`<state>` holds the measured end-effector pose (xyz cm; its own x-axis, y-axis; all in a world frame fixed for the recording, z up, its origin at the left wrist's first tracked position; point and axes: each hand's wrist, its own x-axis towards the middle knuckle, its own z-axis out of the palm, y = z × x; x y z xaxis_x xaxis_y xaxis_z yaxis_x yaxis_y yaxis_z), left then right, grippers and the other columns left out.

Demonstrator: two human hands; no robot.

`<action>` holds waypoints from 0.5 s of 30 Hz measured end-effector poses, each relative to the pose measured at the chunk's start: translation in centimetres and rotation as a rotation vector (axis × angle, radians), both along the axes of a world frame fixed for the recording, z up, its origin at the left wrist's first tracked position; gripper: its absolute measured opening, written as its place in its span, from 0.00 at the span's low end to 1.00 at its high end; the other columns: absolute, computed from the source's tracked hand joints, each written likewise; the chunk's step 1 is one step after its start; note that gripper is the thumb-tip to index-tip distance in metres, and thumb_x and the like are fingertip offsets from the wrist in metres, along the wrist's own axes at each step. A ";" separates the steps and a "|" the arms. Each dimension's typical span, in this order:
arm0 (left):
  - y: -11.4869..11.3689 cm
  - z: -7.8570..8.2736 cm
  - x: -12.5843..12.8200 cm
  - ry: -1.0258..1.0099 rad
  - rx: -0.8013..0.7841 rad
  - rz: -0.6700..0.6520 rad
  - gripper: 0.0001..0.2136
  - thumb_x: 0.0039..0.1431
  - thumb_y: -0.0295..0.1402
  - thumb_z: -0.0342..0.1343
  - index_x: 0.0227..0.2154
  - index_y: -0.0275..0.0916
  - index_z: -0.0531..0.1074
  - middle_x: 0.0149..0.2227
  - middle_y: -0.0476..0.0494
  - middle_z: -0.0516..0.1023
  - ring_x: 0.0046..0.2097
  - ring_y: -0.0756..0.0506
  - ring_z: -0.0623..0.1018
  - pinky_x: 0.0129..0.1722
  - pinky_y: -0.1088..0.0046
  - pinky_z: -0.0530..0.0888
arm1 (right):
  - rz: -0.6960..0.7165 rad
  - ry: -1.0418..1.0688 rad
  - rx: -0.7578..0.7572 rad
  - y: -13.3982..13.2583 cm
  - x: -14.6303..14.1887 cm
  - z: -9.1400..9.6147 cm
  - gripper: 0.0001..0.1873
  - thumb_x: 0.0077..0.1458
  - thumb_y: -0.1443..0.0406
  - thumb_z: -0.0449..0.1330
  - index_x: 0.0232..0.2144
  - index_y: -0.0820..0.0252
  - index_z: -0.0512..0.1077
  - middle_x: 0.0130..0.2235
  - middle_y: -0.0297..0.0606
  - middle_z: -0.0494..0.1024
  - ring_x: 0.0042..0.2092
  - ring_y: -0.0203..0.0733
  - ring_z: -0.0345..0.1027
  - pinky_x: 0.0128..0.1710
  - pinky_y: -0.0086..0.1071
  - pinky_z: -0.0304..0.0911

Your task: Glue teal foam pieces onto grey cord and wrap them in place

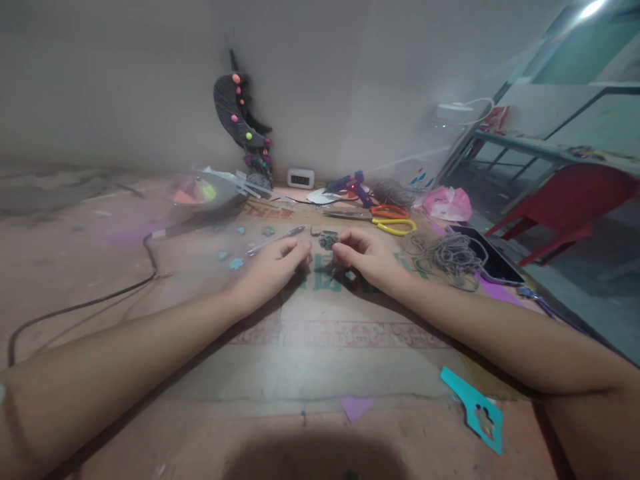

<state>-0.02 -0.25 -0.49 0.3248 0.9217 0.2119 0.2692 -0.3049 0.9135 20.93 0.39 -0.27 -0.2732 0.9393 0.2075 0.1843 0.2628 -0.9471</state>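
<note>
My right hand (367, 257) pinches a small grey yarn-covered piece (329, 240) between thumb and fingertips, just above the printed cardboard sheet (320, 363). Close by on the left, my left hand (283, 263) has its thumb and fingers pressed together. Whatever may be in that pinch is too small or hidden to see. A pen (275, 241) lies just behind my left hand. Tiny blue cut-out shapes, one a star (236, 264), rest to its left. To the right of my right hand spreads a loose tangle of grey yarn (453, 257).
Orange-and-yellow-handled scissors (395, 220), a glue gun (353, 187) and a white digital clock (301, 179) stand toward the wall. A yarn-wrapped crescent moon (235, 113) leans there. A phone (487, 253) lies right; a blue cut sheet (477, 412) is nearer. A cable (85, 300) curves along the left.
</note>
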 end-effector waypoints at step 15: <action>-0.5 0.3 0.1 -0.034 -0.023 -0.035 0.14 0.61 0.44 0.59 0.41 0.37 0.76 0.37 0.42 0.81 0.38 0.44 0.79 0.39 0.66 0.74 | -0.015 -0.286 0.207 -0.9 -0.2 0.5 0.10 0.57 0.58 0.60 0.29 0.58 0.70 0.27 0.31 0.72 0.29 0.35 0.63 0.30 0.30 0.59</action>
